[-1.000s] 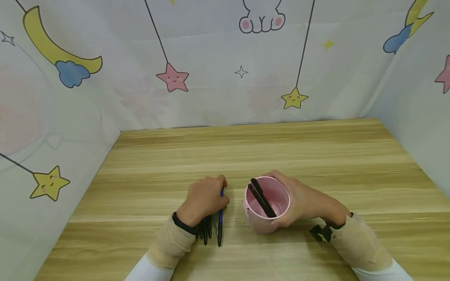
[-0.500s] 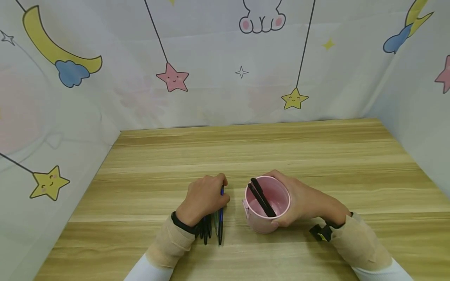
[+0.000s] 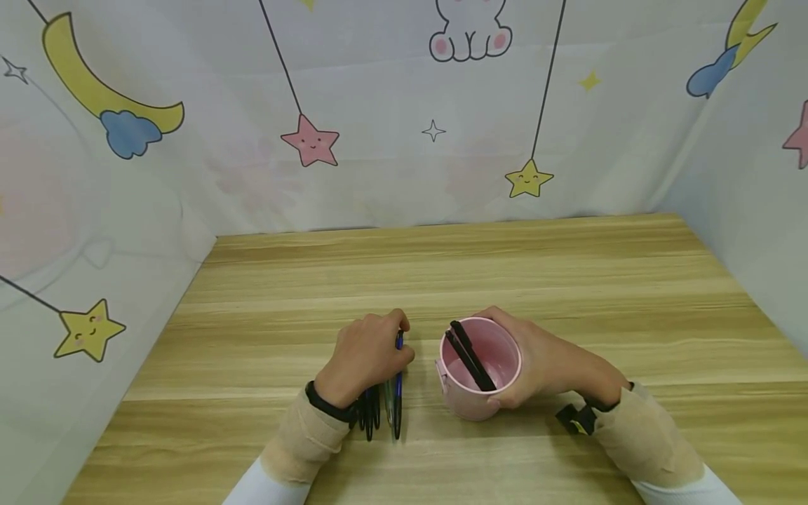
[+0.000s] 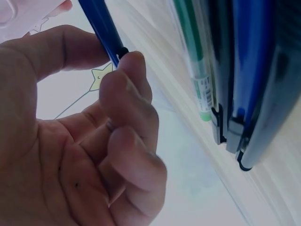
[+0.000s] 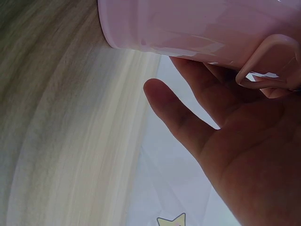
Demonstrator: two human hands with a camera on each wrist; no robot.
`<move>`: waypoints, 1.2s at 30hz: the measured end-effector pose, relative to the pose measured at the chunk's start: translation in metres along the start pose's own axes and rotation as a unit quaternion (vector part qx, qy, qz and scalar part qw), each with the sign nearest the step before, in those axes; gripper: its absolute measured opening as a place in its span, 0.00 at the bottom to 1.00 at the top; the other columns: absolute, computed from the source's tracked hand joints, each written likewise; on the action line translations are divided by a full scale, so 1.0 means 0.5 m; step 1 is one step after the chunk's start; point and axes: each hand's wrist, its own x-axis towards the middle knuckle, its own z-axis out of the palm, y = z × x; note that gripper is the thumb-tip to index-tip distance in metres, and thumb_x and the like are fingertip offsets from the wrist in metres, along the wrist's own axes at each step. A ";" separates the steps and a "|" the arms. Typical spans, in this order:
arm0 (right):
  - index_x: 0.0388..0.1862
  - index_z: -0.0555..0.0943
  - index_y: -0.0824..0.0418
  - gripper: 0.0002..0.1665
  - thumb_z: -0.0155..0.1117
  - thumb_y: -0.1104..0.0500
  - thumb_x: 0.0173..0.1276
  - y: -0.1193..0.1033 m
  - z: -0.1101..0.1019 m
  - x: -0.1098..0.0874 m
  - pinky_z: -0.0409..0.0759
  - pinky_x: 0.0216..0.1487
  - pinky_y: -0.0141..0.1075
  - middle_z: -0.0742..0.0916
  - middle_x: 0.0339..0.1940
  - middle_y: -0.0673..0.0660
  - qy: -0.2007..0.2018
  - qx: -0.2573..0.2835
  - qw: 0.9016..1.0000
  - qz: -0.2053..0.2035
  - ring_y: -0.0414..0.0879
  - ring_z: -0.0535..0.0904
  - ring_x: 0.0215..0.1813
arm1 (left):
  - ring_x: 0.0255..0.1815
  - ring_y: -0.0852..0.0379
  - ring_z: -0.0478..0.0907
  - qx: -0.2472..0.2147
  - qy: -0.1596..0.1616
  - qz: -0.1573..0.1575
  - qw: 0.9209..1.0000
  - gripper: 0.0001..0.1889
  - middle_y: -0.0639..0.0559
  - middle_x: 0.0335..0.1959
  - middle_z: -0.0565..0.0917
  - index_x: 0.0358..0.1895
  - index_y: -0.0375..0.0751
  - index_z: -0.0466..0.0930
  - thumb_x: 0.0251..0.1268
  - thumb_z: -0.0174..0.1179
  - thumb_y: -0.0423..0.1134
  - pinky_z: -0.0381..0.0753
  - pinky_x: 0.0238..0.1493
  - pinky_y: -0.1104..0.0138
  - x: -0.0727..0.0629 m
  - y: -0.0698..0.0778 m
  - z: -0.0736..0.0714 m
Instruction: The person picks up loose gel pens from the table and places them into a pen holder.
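Note:
In the head view my left hand [image 3: 369, 354] pinches the top end of a blue pen [image 3: 398, 396] between thumb and index finger. The left wrist view shows that blue pen [image 4: 101, 30] at the fingertips, the other fingers curled. A green-and-clear pen [image 4: 190, 42], another blue pen [image 4: 252, 61] and darker pens lie side by side on the table, partly under the hand in the head view. My right hand [image 3: 536, 361] grips a pink cup [image 3: 470, 405] from its right side. Two black pens [image 3: 472, 358] lean inside the cup.
The wooden table [image 3: 442, 273] reaches back to a white cloth wall [image 3: 379, 189] printed with stars and moons. A small black piece [image 3: 576, 419] shows by the right wrist. The cup's side carries a pink loop [image 5: 270, 61].
My left hand and the pinched blue pen have shifted slightly up and to the right, and more of the clear pen beside it shows. The right hand and cup stay put.

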 end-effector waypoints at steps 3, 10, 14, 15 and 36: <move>0.67 0.69 0.46 0.54 0.88 0.49 0.41 0.000 0.000 0.000 0.78 0.59 0.44 0.83 0.59 0.46 0.001 0.002 1.000 0.001 0.47 0.79 0.59 | 0.13 0.59 0.64 -0.007 0.003 0.002 1.000 0.14 0.58 0.13 0.69 0.45 0.44 0.84 0.52 0.63 0.38 0.63 0.12 0.65 -0.001 0.000 -0.002; 0.67 0.68 0.46 0.55 0.88 0.49 0.40 -0.001 0.001 0.000 0.77 0.59 0.44 0.83 0.59 0.46 0.002 -0.001 1.000 0.000 0.47 0.79 0.59 | 0.12 0.60 0.61 -0.024 0.007 0.001 1.000 0.14 0.58 0.12 0.67 0.45 0.43 0.84 0.53 0.63 0.37 0.60 0.12 0.66 -0.001 0.002 -0.006; 0.67 0.69 0.46 0.55 0.88 0.49 0.40 -0.002 0.001 -0.001 0.78 0.59 0.44 0.83 0.59 0.46 0.003 0.000 1.000 0.002 0.47 0.79 0.59 | 0.12 0.61 0.60 -0.029 0.011 0.003 1.000 0.14 0.59 0.12 0.67 0.46 0.42 0.84 0.54 0.62 0.37 0.58 0.12 0.66 -0.002 0.002 -0.008; 0.67 0.69 0.46 0.54 0.88 0.49 0.40 -0.002 0.001 -0.001 0.78 0.59 0.44 0.83 0.59 0.46 0.003 0.000 1.000 0.002 0.47 0.79 0.59 | 0.11 0.61 0.59 -0.030 0.014 0.005 0.999 0.14 0.59 0.12 0.66 0.46 0.42 0.84 0.54 0.62 0.37 0.58 0.11 0.67 -0.002 0.003 -0.009; 0.67 0.68 0.47 0.54 0.88 0.49 0.41 -0.003 0.002 -0.002 0.78 0.58 0.45 0.83 0.58 0.46 0.004 -0.004 1.000 -0.001 0.47 0.80 0.58 | 0.06 0.61 0.58 -0.057 0.054 0.018 0.997 0.16 0.61 0.08 0.68 0.51 0.42 0.83 0.60 0.61 0.37 0.51 0.10 0.69 0.000 0.004 -0.021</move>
